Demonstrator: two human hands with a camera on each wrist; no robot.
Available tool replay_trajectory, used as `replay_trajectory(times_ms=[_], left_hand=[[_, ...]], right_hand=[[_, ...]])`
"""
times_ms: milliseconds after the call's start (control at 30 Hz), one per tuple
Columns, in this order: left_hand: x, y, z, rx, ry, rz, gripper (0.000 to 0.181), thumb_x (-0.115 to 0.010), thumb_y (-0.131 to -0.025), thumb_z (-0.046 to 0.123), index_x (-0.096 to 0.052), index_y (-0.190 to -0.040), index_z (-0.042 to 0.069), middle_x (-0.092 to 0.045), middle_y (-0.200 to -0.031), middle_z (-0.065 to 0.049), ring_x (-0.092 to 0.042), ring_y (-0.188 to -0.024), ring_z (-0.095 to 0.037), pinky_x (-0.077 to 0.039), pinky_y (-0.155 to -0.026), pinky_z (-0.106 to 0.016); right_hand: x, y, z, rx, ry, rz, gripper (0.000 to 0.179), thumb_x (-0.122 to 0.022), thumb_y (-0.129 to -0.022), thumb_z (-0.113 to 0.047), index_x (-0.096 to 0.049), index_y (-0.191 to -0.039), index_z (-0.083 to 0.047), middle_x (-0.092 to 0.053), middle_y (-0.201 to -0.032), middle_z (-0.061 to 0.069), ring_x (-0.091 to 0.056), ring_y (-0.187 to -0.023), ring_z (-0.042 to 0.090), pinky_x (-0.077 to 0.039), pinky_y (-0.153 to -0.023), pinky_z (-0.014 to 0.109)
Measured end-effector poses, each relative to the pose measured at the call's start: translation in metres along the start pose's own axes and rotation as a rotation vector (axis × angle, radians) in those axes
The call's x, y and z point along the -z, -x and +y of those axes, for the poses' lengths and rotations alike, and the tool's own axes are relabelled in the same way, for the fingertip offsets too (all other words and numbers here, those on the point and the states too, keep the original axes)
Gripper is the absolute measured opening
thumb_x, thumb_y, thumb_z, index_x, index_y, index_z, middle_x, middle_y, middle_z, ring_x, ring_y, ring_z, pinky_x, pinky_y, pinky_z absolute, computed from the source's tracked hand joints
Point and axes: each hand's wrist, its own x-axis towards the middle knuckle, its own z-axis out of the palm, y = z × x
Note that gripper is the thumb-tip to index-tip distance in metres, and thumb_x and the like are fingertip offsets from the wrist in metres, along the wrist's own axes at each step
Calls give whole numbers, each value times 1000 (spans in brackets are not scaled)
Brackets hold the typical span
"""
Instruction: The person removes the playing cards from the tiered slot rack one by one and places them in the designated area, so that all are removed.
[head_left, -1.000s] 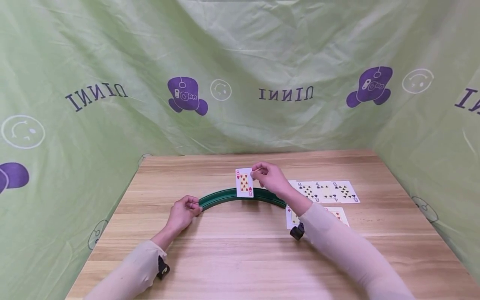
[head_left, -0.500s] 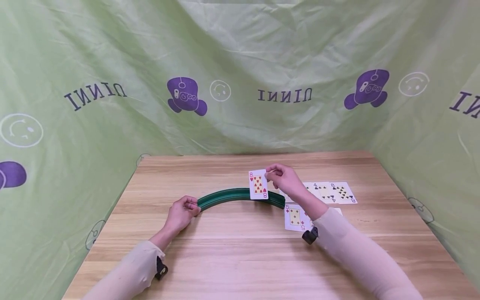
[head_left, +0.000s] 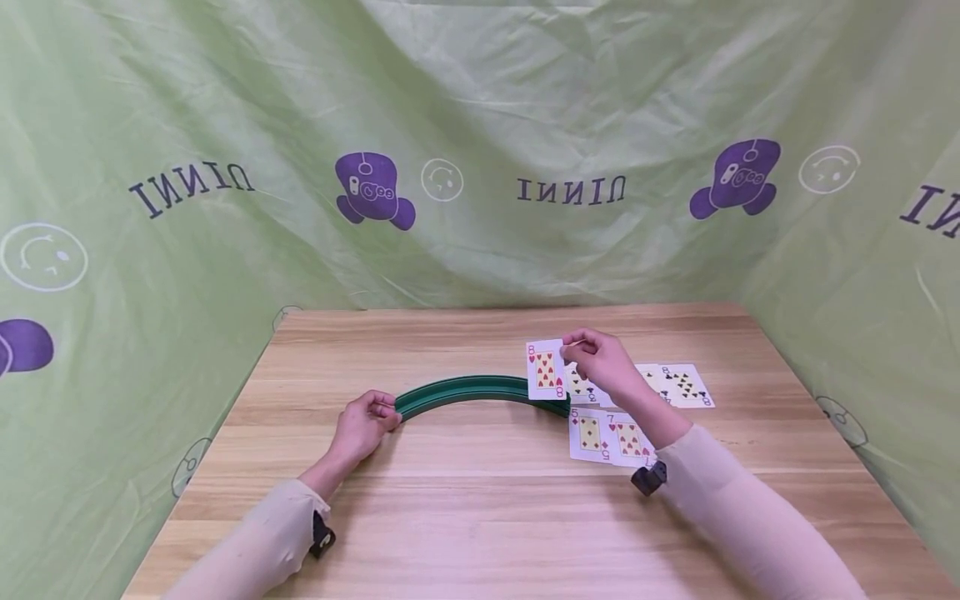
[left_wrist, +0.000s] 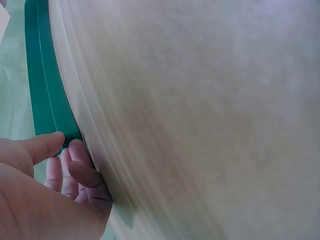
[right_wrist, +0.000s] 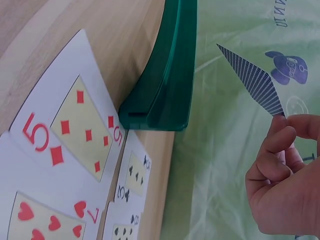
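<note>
My left hand [head_left: 367,427] pinches the left end of a curved green card holder [head_left: 461,388] lying on the table. In the left wrist view, the thumb of the left hand [left_wrist: 60,190] lies on top of that end. Between the thumb and fingers of my right hand [head_left: 603,360] is a playing card, the eight of hearts [head_left: 545,369]. It is raised near the holder's right end, face toward the head camera. The right wrist view shows the card's striped back [right_wrist: 252,80], apart from the holder [right_wrist: 170,95].
Right of the holder lie the five of diamonds [head_left: 589,434] and seven of hearts [head_left: 628,439], overlapping. Behind them is a row of black-suit cards [head_left: 687,386], partly hidden by the right hand. The wooden table [head_left: 450,517] has a green curtain [head_left: 487,100] around it.
My right hand has moved the eight of hearts rightward along the holder, from its middle to its right end. The seven of hearts has come into fuller view. My left hand has stayed put.
</note>
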Motion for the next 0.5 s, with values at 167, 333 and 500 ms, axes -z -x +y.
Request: replay_trajectory(times_ms=[167, 333, 500], left_hand=[[0, -1, -1, -1, -2, 8, 28, -75, -86, 5, -64, -111, 5, -67, -95, -8, -62, -82, -15, -46, -70, -22], [0, -1, -1, -9, -6, 11, 27, -75, -86, 5, -64, -111, 5, -66, -94, -8, -61, -82, -15, -46, -70, -22], [1, -1, 0, -5, -13, 8, 26, -74, -87, 5, -64, -111, 5, -66, -93, -7, -60, -82, -15, -46, -71, -23]], right_hand=[[11, 5, 5, -12, 9, 5, 31, -59, -99, -20, -59, -122, -1, -64, -86, 3, -47, -61, 7, -38, -54, 24], [22, 13, 10, -26, -1, 14, 31, -59, -99, -19, -58, -123, -1, -63, -83, -2, -47, -61, 7, -38, -53, 24], [32, 21, 18, -61, -7, 27, 32, -57, -100, -19, -56, -125, -1, -65, -88, 1, -47, -61, 8, -40, -55, 24]])
